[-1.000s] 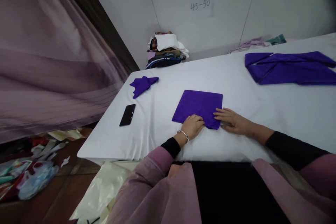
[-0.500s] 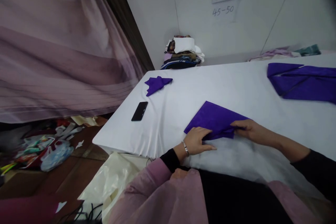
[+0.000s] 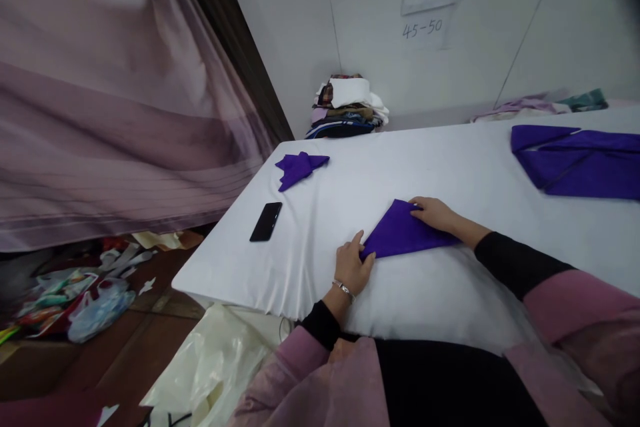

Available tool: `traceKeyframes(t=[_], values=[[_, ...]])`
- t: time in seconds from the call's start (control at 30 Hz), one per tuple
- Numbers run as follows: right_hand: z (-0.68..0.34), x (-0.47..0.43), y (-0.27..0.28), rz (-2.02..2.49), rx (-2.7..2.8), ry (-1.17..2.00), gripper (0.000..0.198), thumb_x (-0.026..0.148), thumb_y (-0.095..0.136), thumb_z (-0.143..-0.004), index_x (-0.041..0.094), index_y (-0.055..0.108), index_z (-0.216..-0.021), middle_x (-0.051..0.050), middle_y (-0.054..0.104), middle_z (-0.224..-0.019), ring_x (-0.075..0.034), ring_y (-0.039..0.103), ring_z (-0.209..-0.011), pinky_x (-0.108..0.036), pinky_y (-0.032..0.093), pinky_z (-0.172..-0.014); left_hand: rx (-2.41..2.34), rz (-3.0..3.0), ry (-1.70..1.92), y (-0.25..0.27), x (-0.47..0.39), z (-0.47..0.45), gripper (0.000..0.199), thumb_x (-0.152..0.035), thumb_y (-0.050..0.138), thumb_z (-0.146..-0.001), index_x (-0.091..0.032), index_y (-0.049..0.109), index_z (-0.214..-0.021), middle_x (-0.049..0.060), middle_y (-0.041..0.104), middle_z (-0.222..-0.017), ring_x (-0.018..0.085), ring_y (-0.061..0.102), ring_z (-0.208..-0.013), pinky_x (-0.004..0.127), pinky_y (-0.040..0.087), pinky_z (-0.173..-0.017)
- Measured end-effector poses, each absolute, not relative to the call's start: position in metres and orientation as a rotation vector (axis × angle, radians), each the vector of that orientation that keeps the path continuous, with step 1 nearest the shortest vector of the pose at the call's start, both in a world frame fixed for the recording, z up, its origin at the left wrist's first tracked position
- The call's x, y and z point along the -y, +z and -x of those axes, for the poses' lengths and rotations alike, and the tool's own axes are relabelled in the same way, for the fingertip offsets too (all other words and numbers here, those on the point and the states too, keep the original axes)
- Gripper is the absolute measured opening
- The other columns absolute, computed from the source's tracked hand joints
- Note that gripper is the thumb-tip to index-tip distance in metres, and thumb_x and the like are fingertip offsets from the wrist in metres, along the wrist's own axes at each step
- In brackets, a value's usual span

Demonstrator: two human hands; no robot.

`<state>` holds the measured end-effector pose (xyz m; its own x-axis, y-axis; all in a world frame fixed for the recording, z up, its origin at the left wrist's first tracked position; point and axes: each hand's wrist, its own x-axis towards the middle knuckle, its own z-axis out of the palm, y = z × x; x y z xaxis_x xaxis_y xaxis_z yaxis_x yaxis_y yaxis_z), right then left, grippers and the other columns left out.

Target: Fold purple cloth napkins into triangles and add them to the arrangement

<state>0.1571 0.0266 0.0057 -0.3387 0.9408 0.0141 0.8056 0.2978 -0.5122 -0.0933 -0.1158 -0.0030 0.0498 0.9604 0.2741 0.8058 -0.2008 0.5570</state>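
Note:
A purple cloth napkin (image 3: pixel 400 233), folded into a roughly triangular shape, lies on the white-covered table (image 3: pixel 320 220) in front of me. At its left corner is my left hand (image 3: pixel 351 263), thumb and forefinger apart on either side of the tip, touching the cloth. My right hand (image 3: pixel 436 215) reaches over the napkin's right part and grips its upper edge between thumb and fingers. The right end of the napkin is partly hidden under that hand and wrist.
A small folded purple napkin (image 3: pixel 299 169) and a black phone (image 3: pixel 266 221) lie left on the table. More purple cloth (image 3: pixel 585 160) lies at the right. Stacked clothes (image 3: pixel 347 107) stand by the wall. A curtain (image 3: pixel 110 93) hangs left, above bags (image 3: pixel 103 310) on the floor.
My right hand has moved from the napkin's lower right edge up to its upper edge. The lower edge now lies straighter. My left hand has shifted left to the corner.

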Motion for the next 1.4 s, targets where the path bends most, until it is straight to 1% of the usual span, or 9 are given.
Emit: traceKeyframes(t=[0.13,0.3,0.4,0.57,0.8,0.97,1.07,1.23,1.4], values=[[-0.156,-0.011,-0.001,1.672,2.270,0.369,0.040,0.031,0.047,-0.084,0.021,0.056,-0.122,-0.008,0.067,-0.111,-0.027,0.062,-0.099,-0.038,0.050,-0.080,-1.827,-1.998,0.932,-0.006,0.113,0.096,0.050,-0.026,0.061,-0.077,-0.020,0.046,-0.125,0.000,0.064,-0.083,0.021,0.058,-0.086,0.045,0.042,-0.088],[-0.154,-0.002,-0.001,1.683,2.294,0.279,0.044,0.032,0.042,-0.087,0.018,0.051,-0.128,-0.010,0.060,-0.124,-0.028,0.058,-0.109,-0.041,0.048,-0.086,-1.818,-1.928,1.011,-0.009,0.113,0.101,0.047,-0.023,0.063,-0.074,-0.022,0.050,-0.119,-0.001,0.065,-0.082,0.021,0.058,-0.088,0.046,0.040,-0.091],[-0.154,-0.002,-0.003,1.673,2.294,0.242,0.044,0.034,0.040,-0.088,0.020,0.050,-0.129,-0.008,0.060,-0.124,-0.027,0.058,-0.109,-0.040,0.049,-0.085,-1.779,-1.918,1.041,-0.012,0.116,0.106,0.050,-0.020,0.065,-0.071,-0.022,0.050,-0.119,0.000,0.065,-0.086,0.021,0.058,-0.090,0.046,0.042,-0.092],[-0.157,-0.004,-0.008,1.652,2.282,0.183,0.043,0.039,0.039,-0.089,0.024,0.050,-0.129,-0.008,0.063,-0.119,-0.028,0.060,-0.104,-0.041,0.051,-0.078,-1.738,-1.844,1.080,-0.018,0.118,0.111,0.050,-0.010,0.060,-0.070,-0.024,0.053,-0.117,0.000,0.065,-0.089,0.020,0.058,-0.093,0.045,0.043,-0.093],[-0.161,-0.007,-0.010,1.625,2.294,0.183,0.044,0.042,0.038,-0.089,0.025,0.051,-0.128,-0.006,0.062,-0.121,-0.028,0.059,-0.107,-0.041,0.050,-0.081,-1.733,-1.775,1.094,-0.017,0.119,0.115,0.040,-0.014,0.057,-0.076,-0.024,0.055,-0.114,0.000,0.064,-0.087,0.018,0.059,-0.089,0.043,0.046,-0.090],[-0.167,-0.010,-0.015,1.571,2.300,0.177,0.046,0.045,0.039,-0.089,0.025,0.052,-0.129,-0.005,0.061,-0.123,-0.029,0.057,-0.110,-0.043,0.048,-0.085,-1.724,-1.909,1.084,-0.012,0.125,0.123,0.035,-0.017,0.068,-0.070,-0.024,0.060,-0.104,0.004,0.062,-0.104,0.022,0.054,-0.104,0.046,0.043,-0.095],[-0.169,-0.012,-0.016,1.548,2.308,0.182,0.047,0.047,0.039,-0.089,0.024,0.053,-0.127,-0.005,0.061,-0.123,-0.029,0.056,-0.111,-0.043,0.047,-0.086,-1.747,-1.979,1.029,-0.012,0.126,0.125,0.025,-0.015,0.070,-0.067,-0.023,0.064,-0.091,0.004,0.061,-0.106,0.023,0.052,-0.109,0.045,0.042,-0.098],[-0.170,-0.014,-0.015,1.541,2.334,0.203,0.049,0.046,0.040,-0.088,0.020,0.053,-0.127,-0.008,0.060,-0.123,-0.030,0.056,-0.110,-0.043,0.048,-0.085,-1.773,-2.010,0.916,-0.010,0.125,0.121,0.018,-0.012,0.069,-0.068,-0.023,0.065,-0.082,0.003,0.061,-0.110,0.024,0.048,-0.118,0.047,0.038,-0.101],[-0.171,-0.017,-0.019,1.515,2.344,0.176,0.048,0.047,0.039,-0.089,0.022,0.053,-0.127,-0.006,0.061,-0.124,-0.029,0.056,-0.111,-0.042,0.048,-0.085,-1.747,-2.047,0.919,-0.010,0.126,0.122,0.020,-0.014,0.067,-0.071,-0.024,0.065,-0.088,0.004,0.060,-0.116,0.024,0.047,-0.119,0.047,0.039,-0.100]])
